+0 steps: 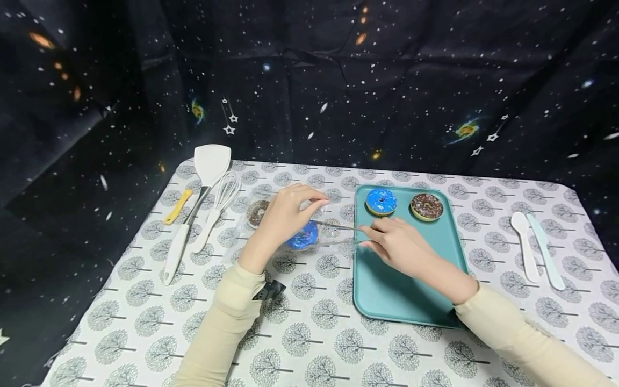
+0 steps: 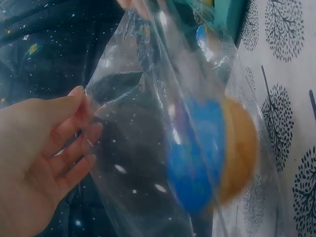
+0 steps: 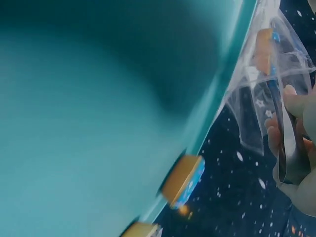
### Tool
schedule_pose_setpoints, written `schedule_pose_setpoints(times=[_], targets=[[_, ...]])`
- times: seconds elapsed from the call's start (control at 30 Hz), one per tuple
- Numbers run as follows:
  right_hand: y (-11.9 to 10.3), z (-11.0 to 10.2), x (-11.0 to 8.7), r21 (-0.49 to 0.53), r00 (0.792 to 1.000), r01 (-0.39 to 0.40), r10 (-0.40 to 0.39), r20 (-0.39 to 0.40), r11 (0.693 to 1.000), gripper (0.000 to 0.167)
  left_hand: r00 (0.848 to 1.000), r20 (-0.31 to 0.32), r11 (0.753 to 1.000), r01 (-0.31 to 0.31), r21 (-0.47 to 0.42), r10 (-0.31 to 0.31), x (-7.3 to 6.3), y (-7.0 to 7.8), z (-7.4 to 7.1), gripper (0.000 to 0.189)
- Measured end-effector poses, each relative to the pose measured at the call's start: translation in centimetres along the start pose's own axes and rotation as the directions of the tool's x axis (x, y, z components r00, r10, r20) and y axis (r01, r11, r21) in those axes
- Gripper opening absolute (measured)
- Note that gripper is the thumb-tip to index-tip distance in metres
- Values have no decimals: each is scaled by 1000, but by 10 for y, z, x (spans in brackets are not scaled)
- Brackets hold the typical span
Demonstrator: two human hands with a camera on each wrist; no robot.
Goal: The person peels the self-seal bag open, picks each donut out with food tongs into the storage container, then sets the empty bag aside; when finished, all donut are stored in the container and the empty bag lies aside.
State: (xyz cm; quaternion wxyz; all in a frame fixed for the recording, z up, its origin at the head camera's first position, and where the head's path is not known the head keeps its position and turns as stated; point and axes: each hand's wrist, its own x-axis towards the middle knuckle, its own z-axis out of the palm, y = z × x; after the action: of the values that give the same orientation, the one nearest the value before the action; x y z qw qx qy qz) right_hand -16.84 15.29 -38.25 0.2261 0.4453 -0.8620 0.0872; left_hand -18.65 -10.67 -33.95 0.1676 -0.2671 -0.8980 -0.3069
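A clear plastic bag (image 2: 131, 103) holds a blue-iced donut (image 1: 304, 236) and a chocolate-iced donut (image 1: 258, 214). My left hand (image 1: 289, 210) pinches the bag's edge between thumb and fingertips, above the blue donut. My right hand (image 1: 403, 247), over the tray's left side, grips metal tongs (image 3: 290, 153) that point left into the bag. Their tips reach the blue donut; whether they clamp it I cannot tell. On the teal tray (image 1: 401, 290), another blue-iced donut (image 1: 381, 202) and another chocolate-iced donut (image 1: 426, 207) lie side by side at the far end.
Left of the bag lie a white turner (image 1: 213, 164), a white whisk (image 1: 220, 201) and a small yellow-handled utensil (image 1: 179, 207). A white spoon (image 1: 524, 244) and a pale green knife (image 1: 545, 250) lie right of the tray. A dark starry cloth (image 1: 309, 80) hangs behind the table.
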Motion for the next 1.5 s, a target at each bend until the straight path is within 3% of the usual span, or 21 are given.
schedule_pose_setpoints(times=[0.13, 0.3, 0.47, 0.87, 1.1, 1.5], targets=[[3, -11, -23, 22, 997, -49, 50, -55, 999, 36, 1000, 4, 1000, 1, 1, -1, -1, 0, 0, 18], [6, -27, -46, 29, 989, -83, 86, -118, 996, 51, 1000, 3, 1000, -1, -3, 1, -2, 0, 1, 19], [7, -43, -67, -15, 984, -125, 121, -134, 992, 59, 1000, -9, 1000, -6, 0, 6, 0, -1, 2, 17], [9, -66, -117, -67, 971, -234, 229, -72, 970, 64, 1000, -11, 1000, 11, -5, -11, 0, -1, 0, 16], [4, -72, -140, -45, 965, -260, 259, -32, 965, 43, 1000, 9, 1000, 10, -17, -10, 0, -1, 0, 17], [-5, -72, -157, -70, 935, -347, 350, 47, 935, 37, 1000, 10, 999, 24, -30, -24, -1, 0, -2, 17]])
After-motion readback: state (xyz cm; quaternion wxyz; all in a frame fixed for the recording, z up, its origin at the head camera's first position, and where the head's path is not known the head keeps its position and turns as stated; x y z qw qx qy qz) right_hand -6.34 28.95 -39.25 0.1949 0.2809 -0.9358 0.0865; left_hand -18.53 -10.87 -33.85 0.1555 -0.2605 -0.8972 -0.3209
